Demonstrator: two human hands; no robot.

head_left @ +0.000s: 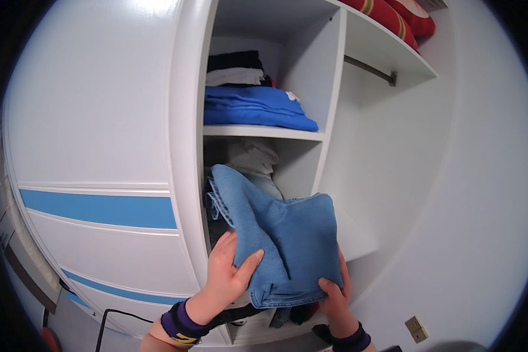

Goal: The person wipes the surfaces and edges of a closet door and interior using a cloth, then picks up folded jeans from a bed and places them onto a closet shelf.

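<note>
A folded pair of blue jeans is held up between my two hands, in front of the wardrobe's lower compartment. My left hand grips the left side, thumb on the front and fingers behind the denim. At the lower right edge my right hand pinches the fabric, its thumb in front and the other fingers behind. The left end of the jeans overlaps the compartment opening, where grey and pale folded clothes lie partly hidden behind the denim.
Folded blue clothes and a black and white pile fill the upper shelf. A hanging rail crosses the right section, below red bundles. The white and blue sliding door stands left. A wall socket is low right.
</note>
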